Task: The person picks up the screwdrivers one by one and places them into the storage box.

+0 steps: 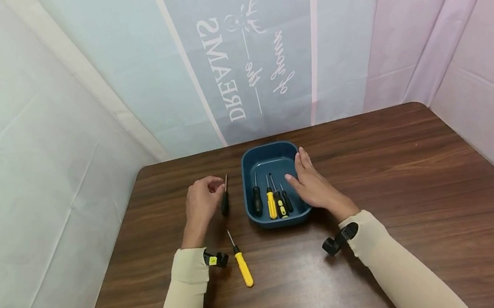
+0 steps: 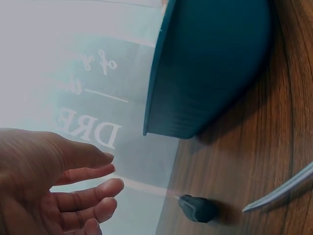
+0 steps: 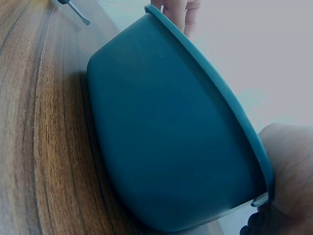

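Note:
A dark blue tray [image 1: 277, 164] holds several screwdrivers: a black one [image 1: 258, 201], a yellow one [image 1: 272, 206], a black-and-yellow one [image 1: 282, 207] and a small black one [image 1: 287, 201]. Left of the tray, a black-handled screwdriver [image 1: 225, 203] lies on the table. Over it hovers my left hand [image 1: 201, 202], fingers loosely bent; the left wrist view shows nothing between them and a gap to that screwdriver [image 2: 198, 209]. My right hand [image 1: 316, 187] rests along the tray's right rim, its fingers straight and thumb reaching over the inside.
A yellow-handled screwdriver [image 1: 244, 270] lies on the wooden table [image 1: 423, 175] nearer me, beside my left wrist. Printed cloth [image 1: 248, 68] hangs behind the table's far edge, with pale cloth on both sides.

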The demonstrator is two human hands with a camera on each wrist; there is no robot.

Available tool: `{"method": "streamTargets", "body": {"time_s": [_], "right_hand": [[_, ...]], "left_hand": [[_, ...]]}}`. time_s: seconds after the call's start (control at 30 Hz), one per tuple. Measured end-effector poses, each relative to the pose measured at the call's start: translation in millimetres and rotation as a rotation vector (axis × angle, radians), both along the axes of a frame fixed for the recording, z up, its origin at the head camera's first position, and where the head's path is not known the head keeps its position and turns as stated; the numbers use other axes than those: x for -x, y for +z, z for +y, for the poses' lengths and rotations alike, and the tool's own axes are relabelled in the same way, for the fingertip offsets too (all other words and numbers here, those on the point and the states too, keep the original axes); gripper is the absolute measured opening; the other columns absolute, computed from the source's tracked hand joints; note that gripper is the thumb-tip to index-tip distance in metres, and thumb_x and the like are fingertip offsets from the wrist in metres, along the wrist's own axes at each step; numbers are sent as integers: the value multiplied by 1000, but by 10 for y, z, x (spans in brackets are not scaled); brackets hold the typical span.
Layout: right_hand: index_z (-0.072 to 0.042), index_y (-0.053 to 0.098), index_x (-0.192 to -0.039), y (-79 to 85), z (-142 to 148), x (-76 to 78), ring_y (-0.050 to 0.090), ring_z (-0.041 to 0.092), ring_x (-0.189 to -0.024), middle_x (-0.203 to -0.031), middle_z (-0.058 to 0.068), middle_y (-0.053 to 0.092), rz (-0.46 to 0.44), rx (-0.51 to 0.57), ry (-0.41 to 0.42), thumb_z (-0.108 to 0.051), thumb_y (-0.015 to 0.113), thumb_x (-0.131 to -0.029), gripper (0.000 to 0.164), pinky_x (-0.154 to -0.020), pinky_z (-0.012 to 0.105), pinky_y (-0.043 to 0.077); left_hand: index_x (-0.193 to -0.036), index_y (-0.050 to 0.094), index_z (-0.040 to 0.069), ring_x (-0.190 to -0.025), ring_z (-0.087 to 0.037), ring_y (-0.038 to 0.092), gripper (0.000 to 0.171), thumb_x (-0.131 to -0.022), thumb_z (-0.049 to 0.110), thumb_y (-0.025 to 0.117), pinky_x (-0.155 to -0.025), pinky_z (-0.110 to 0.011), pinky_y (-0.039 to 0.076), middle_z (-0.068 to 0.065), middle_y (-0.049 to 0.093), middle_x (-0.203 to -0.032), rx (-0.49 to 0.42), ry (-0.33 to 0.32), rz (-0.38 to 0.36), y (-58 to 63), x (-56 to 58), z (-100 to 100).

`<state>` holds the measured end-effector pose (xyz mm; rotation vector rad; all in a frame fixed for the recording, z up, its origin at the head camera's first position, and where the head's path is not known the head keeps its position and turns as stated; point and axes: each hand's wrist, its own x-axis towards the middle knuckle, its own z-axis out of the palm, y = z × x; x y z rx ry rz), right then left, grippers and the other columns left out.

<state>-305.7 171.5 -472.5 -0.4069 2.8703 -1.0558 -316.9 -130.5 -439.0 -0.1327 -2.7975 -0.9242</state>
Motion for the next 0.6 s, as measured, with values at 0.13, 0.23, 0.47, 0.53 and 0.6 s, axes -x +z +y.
{"method": "streamTargets", "body": {"time_s": [0.13,0.23,0.47,0.53,0.6], "right_hand": [[5,-2,-159,0,-4,-17,-14,29,-155,-166,10,-24,-20,9,-4,-43,35,-110,78,-122,57,12],[6,-2,-159,5,-5,-18,-14,29,-155,-166,10,-25,-18,12,-1,-43,35,-110,78,-122,57,12],[7,-2,-158,43,-8,-3,-14,32,-154,-165,11,-25,-13,19,1,-39,36,-111,77,-122,58,12],[7,-2,-158,54,-10,-4,-14,32,-154,-165,11,-25,-16,22,1,-39,36,-111,76,-122,57,12],[7,-3,-158,56,-10,-2,-15,32,-154,-165,11,-26,-18,21,1,-39,36,-111,76,-122,58,12]], "left_hand": [[-108,77,12,-70,-19,57,17,-96,22,71,-59,-31,46,-3,68,-84,0,7,-30,-46,17,-33],[-107,77,12,-68,-18,56,15,-96,21,71,-57,-31,44,-2,67,-82,-8,9,-35,-80,33,-54],[-108,78,11,-63,-17,53,17,-95,21,73,-55,-31,41,-2,67,-79,7,9,-37,-123,84,-92],[-108,78,10,-63,-17,54,17,-94,20,73,-56,-31,42,-2,67,-80,16,13,-45,-136,94,-106],[-109,78,10,-64,-17,55,18,-94,20,73,-57,-32,43,-2,67,-81,22,16,-55,-153,103,-119]]}}
